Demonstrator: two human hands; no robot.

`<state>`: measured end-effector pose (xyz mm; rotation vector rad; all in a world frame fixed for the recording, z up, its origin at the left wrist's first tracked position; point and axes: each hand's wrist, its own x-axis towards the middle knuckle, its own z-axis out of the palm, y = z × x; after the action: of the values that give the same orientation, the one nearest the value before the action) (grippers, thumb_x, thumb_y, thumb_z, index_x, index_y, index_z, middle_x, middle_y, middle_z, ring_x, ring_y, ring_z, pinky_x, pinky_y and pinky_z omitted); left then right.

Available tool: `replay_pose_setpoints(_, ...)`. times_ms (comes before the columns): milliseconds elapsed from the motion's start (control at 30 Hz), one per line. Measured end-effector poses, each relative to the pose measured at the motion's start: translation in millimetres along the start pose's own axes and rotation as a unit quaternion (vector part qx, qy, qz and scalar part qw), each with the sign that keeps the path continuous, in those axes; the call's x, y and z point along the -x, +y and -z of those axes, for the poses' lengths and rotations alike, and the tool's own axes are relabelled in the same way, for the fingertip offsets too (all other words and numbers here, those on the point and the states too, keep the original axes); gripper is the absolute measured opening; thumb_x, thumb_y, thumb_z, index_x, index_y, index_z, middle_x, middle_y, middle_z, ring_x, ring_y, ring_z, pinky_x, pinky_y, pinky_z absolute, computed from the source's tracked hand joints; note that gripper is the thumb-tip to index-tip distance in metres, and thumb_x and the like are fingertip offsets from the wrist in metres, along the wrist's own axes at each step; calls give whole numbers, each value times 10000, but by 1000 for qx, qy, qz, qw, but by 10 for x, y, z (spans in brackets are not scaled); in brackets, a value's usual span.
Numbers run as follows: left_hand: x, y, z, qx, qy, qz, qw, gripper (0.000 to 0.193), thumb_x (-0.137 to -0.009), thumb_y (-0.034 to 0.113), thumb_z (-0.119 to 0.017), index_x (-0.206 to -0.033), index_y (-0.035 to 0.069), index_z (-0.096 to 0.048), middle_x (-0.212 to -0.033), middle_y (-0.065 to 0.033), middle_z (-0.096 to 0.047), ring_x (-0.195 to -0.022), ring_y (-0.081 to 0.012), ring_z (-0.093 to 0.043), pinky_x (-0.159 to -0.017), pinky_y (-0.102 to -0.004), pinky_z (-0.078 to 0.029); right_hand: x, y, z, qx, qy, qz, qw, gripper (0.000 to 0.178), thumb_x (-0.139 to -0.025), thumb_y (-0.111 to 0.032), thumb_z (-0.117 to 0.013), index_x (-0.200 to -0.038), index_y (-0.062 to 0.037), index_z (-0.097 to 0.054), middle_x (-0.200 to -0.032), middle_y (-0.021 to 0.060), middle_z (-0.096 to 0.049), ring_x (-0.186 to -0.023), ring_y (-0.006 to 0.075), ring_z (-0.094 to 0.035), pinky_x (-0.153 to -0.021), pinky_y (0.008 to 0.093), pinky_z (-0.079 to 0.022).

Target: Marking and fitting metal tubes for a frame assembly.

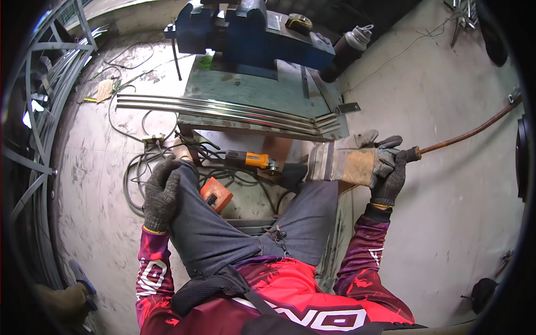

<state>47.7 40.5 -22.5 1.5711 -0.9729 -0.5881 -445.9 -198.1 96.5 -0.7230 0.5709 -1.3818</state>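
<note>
My left hand (161, 195), in a dark grey knit glove, rests against my left knee. Its fingers lie loosely bent, with nothing seen in them. Over by my right knee, my right hand (392, 181), in a matching knit glove, is closed at the finger end of a grey and tan work glove (341, 163) with a striped cuff. Part of its fingers is hidden. Between my legs lies an orange and black angle grinder (248, 159) with its cord. Below it is an orange piece (216, 194) with a black part on it.
Ahead, a blue bench vise (240, 36) stands on a metal table (234, 86) with several shiny bars (223, 109), a tape measure (298, 23) and a bottle (347, 51). A reddish-brown hose or rod (472, 134) runs right. Cables (134, 178) coil at left, near a metal frame (42, 128).
</note>
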Motion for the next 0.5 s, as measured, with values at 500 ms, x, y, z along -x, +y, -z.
replay_pose_setpoints(500, -201, -406, -752, -107, -132, -65, 983, 282, -972, 183, -681, -1198, 22, -736, -1129, -221, -737, -1073, -404, -698, -944, -468, -553, -1109, 159, -919, -140, -232, 56, 961, 208, -1129, -269, -487, -1050, -105, -586, -877, -49, -484, -782, 66, -497, -634, 192, -487)
